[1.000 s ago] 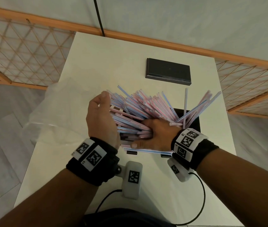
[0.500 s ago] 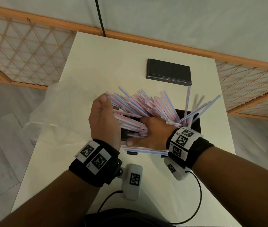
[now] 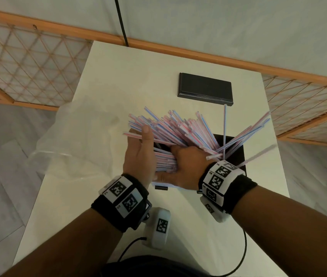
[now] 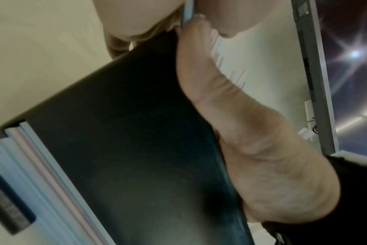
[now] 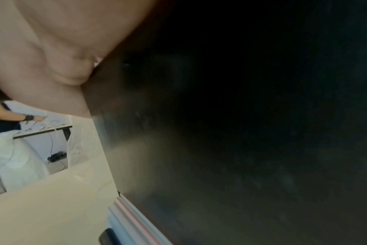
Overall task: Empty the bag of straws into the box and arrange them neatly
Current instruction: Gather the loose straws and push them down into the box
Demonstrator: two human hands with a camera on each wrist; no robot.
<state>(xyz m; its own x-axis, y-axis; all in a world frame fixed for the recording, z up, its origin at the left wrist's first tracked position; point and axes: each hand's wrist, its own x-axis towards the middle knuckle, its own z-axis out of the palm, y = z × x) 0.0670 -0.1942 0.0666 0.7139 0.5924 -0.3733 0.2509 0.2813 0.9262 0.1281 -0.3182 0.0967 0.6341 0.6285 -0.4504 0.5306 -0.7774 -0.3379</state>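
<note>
A thick bundle of pink-and-blue striped straws (image 3: 178, 130) fans up and to the left out of the open black box (image 3: 236, 154) at mid-table. My left hand (image 3: 140, 156) presses its palm against the bundle's left side, thumb straight up; its fingers are hidden behind the straws. My right hand (image 3: 186, 168) grips the bundle's lower ends at the box's near rim, fingers curled in among them. A few straws (image 3: 258, 126) splay out to the right. Several straws (image 4: 31, 157) lie flat on the table along the box wall (image 4: 126, 132).
The empty clear plastic bag (image 3: 78, 140) lies crumpled at the table's left edge. The black lid (image 3: 205, 88) rests flat behind the box. A small black piece (image 3: 161, 187) sits by the box's near corner. Wooden lattice screens (image 3: 19, 66) flank the white table (image 3: 128, 76).
My hands have drawn closer together, squeezing the bundle. My left thumb has straightened upward. The loose straws on the right have shifted and one now stands nearly upright.
</note>
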